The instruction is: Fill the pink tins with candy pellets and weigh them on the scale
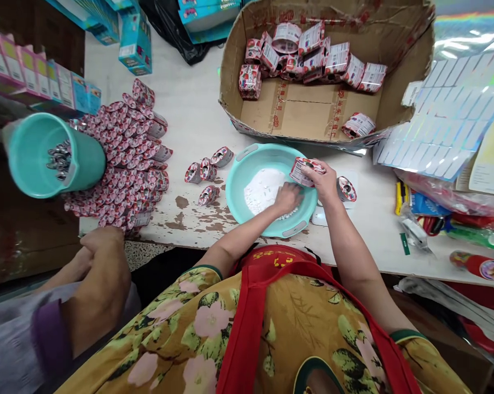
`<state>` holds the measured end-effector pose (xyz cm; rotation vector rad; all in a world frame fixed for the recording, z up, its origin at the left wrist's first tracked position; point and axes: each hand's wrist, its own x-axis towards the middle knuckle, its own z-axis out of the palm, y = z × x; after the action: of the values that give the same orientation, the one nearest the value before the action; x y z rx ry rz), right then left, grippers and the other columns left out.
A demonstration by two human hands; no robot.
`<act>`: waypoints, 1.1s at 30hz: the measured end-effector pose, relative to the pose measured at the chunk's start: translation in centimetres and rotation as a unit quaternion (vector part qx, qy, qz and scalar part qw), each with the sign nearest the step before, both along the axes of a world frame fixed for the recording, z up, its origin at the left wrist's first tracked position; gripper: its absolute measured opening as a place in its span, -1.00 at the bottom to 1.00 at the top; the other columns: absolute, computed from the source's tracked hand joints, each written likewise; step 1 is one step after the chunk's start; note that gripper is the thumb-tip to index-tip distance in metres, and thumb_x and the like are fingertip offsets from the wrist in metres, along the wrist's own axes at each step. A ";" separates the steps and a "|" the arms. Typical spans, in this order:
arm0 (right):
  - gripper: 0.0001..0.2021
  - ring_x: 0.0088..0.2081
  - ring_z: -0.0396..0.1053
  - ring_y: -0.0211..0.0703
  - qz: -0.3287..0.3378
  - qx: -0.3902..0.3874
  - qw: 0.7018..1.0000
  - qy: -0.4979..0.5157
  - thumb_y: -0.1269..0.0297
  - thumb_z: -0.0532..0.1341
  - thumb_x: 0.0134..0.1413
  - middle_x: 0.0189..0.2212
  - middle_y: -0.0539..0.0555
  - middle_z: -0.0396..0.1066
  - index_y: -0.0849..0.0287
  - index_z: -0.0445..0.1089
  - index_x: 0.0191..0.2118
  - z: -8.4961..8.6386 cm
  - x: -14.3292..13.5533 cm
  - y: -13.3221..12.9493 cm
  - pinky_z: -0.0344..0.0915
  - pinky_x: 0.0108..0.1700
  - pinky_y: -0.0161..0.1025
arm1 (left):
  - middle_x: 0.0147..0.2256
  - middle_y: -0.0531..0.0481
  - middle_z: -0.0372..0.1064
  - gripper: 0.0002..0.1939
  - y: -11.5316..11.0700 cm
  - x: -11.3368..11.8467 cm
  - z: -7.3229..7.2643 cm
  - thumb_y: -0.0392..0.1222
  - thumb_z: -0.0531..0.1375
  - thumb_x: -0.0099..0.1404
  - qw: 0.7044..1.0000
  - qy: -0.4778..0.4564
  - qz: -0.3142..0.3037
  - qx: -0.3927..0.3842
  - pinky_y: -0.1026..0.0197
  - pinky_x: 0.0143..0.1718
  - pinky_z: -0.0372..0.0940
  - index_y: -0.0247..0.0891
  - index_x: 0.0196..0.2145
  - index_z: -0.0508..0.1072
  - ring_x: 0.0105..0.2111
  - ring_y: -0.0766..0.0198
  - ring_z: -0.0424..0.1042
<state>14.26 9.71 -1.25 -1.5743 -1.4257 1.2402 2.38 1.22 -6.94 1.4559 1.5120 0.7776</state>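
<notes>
My right hand [324, 178] grips a small red-and-white printed carton [306, 171] above the right side of a turquoise basin [247, 213]. Inside the basin lies a heap of small white pieces and powder [263, 189]. My left hand [288, 198] is down in it at the right, fingers curled into the white pieces and their tips hidden. Left of the basin stand several similar cartons [209, 195] with dark openings in their tops. Another open carton [347, 189] rests on a white, flat-topped object [319, 215], partly hidden by my right forearm.
Behind the basin is a cardboard box [304, 115] holding several cartons. A large stack of cartons [127, 158] and a turquoise bucket [86, 164] with shiny small items stand left. A co-worker's arm [103, 273] reaches in there. Label sheets [443, 120] lie right.
</notes>
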 end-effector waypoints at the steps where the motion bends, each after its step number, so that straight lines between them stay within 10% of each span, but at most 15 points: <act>1: -0.42 -0.12 0.50 -0.03 -0.006 -0.024 0.999 0.022 -0.08 0.45 -0.18 -0.12 0.16 0.53 0.20 0.52 -0.07 -0.2 -0.3 0.1 0.48 -0.01 0.01 | -0.27 -0.12 0.33 -0.88 -0.7 0.7 0.0 -0.38 0.27 0.26 1.000 0.001 -0.014 -0.005 0.03 0.00 0.17 -0.22 -0.39 0.42 -0.16 0.05 0.25; 4: -0.43 -0.16 0.50 -0.06 -0.026 -0.044 0.998 0.039 -0.08 0.47 -0.23 -0.16 0.12 0.54 0.19 0.53 -0.11 0.2 -1.0 -0.1 0.49 -0.02 -0.02 | -0.34 -0.09 0.28 -0.80 -3.6 -0.5 0.5 -0.41 0.26 0.23 0.996 0.010 -0.091 -0.022 0.02 -0.01 0.19 -0.19 -0.47 0.37 -0.25 0.08 0.25; 8: -0.52 -0.08 0.49 -0.04 -0.010 0.022 1.000 -0.011 -0.04 0.44 -0.10 -0.08 0.12 0.48 0.13 0.54 -0.08 2.0 -1.7 -1.5 0.46 0.06 0.01 | -0.32 -0.11 0.35 -0.88 -7.2 -7.6 1.5 -0.34 0.25 0.22 0.984 0.024 -0.165 -0.060 0.00 0.03 0.23 -0.19 -0.46 0.44 -0.23 0.05 0.31; 13: -0.60 -0.02 0.46 -0.03 0.029 0.089 0.994 -0.058 -0.01 0.38 0.04 -0.05 0.10 0.43 0.06 0.52 -0.04 4.4 -3.3 -3.6 0.45 0.11 0.06 | 0.11 -0.33 0.33 -0.70 -7.8 -13.7 1.7 -0.24 0.05 0.42 0.957 0.265 -0.036 -0.109 -0.10 0.24 0.10 -0.29 0.03 0.45 0.15 -0.09 0.25; 19: -0.61 -0.01 0.45 -0.03 0.013 0.111 0.992 -0.062 -0.01 0.31 0.14 -0.05 0.11 0.40 0.03 0.49 0.03 5.1 -4.4 -5.3 0.46 0.09 0.08 | 0.06 -0.44 0.35 -0.53 -9.7 -9.2 2.3 0.03 0.14 0.42 0.936 0.258 -0.048 -0.236 -0.10 0.14 0.18 -0.40 0.10 0.36 0.09 -0.19 0.31; 27: -0.59 -0.02 0.46 -0.02 -0.032 0.098 0.993 -0.058 -0.03 0.34 0.10 -0.04 0.12 0.41 0.06 0.50 0.00 4.6 -4.0 -5.7 0.45 0.11 0.08 | -0.39 -0.04 0.39 -0.82 -8.6 -2.1 3.8 -0.05 0.21 0.34 0.973 -0.084 0.000 -0.213 0.13 -0.18 0.27 -0.19 -0.33 0.45 -0.30 0.10 0.39; 33: -0.59 -0.02 0.46 -0.03 -0.055 0.064 0.995 -0.054 -0.01 0.36 0.05 -0.04 0.12 0.42 0.09 0.51 -0.02 3.1 -3.1 -4.7 0.44 0.10 0.02 | -0.57 0.05 0.33 -0.77 -5.2 -2.1 3.0 -0.15 0.34 0.12 0.825 -0.421 0.082 -0.367 0.30 -0.47 0.20 -0.27 -0.53 0.39 -0.57 0.35 0.29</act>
<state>11.20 4.98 1.87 -1.6293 -1.4362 0.9924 0.31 -4.00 -3.91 0.3021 1.0283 0.6781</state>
